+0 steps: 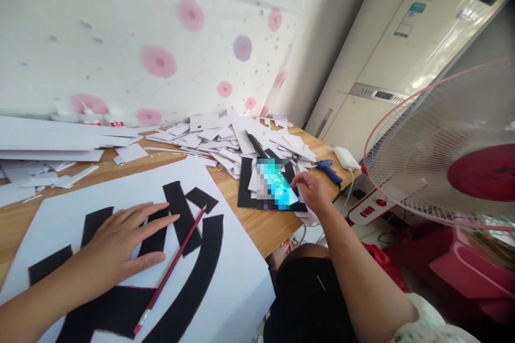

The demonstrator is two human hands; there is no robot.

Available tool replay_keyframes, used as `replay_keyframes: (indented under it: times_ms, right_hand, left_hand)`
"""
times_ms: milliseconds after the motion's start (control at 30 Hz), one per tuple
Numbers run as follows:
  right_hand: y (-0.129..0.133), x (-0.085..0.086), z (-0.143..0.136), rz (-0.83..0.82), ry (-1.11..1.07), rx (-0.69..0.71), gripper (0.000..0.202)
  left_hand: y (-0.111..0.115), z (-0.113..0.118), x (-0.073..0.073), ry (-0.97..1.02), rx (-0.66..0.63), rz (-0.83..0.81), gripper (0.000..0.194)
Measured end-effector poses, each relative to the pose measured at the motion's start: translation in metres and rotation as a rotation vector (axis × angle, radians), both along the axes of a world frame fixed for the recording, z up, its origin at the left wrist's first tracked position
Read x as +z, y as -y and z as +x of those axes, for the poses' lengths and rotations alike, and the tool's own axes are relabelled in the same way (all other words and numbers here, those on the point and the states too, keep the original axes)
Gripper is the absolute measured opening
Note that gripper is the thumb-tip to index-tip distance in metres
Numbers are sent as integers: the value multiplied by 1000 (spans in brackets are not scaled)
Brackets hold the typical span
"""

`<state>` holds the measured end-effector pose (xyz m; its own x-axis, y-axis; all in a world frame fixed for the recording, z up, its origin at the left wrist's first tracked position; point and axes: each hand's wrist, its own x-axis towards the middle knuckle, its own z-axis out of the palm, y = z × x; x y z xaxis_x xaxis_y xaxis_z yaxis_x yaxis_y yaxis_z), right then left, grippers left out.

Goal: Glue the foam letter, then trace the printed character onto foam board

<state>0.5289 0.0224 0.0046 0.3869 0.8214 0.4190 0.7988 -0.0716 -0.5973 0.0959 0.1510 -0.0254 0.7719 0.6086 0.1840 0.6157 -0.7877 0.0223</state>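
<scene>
My left hand (pixel 124 238) lies with fingers spread across black cut-out strips on a large white board (pixel 237 273). A red pencil (pixel 173 268) rests diagonally over the pieces beside it, its tip pointing away from me. Right of the pencil is a curved black strip (pixel 201 278). My right hand (pixel 309 190) reaches to the right edge of a lit smartphone (pixel 281 182), fingers bent and one fingertip at the screen; no grip on it shows. Under the phone lies a black angular piece (pixel 244 187). Part of the phone picture is pixelated.
A heap of white board scraps (pixel 217 134) covers the table's back. Stacked white sheets (pixel 44 136) lie at left. A blue glue gun (pixel 329 170) and a white power adapter (pixel 346 158) sit at the right edge. A fan (pixel 442 161) stands close on the right.
</scene>
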Motion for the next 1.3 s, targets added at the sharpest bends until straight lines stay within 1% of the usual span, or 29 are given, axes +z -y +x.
replay_keyframes:
  times_ms: [167,333,500,667,800,867,933,967,1067,1100,1167,1233,1300]
  right_hand:
    - [0,0,-1,23,-4,23,17]
    - [-2,-8,2,192,-144,-45,12]
    - [-4,-12,4,263,-173,-101,25]
    - [-7,-12,0,301,-154,-153,32]
    - [-7,-8,-8,293,-133,-118,32]
    - [-7,-3,-22,259,-103,-45,23]
    - [-7,3,-46,202,-5,111,12]
    - [-8,7,-62,166,74,229,15]
    - [-12,16,-115,57,323,634,39]
    - [-14,17,-132,9,413,732,44]
    - [-20,18,-161,-44,575,842,46]
    - [-27,15,-180,-62,690,884,39]
    - [-33,12,-190,-81,763,895,30]
  left_hand:
    - [2,2,2,-3,14,-5,47]
    - [2,2,5,-32,17,-46,46]
    - [1,1,4,-21,13,-68,46]
    - [5,4,5,50,7,-62,46]
    - [6,4,6,79,7,-76,46]
    - [7,4,9,56,2,-120,48]
    - [9,5,13,26,8,-173,53]
    - [10,5,15,14,10,-193,54]
    - [15,9,23,-10,31,-231,56]
    - [16,10,25,-15,36,-239,57]
    - [19,11,28,-26,43,-255,62]
    - [20,11,29,-39,43,-267,68]
    - [20,12,28,-46,39,-266,71]
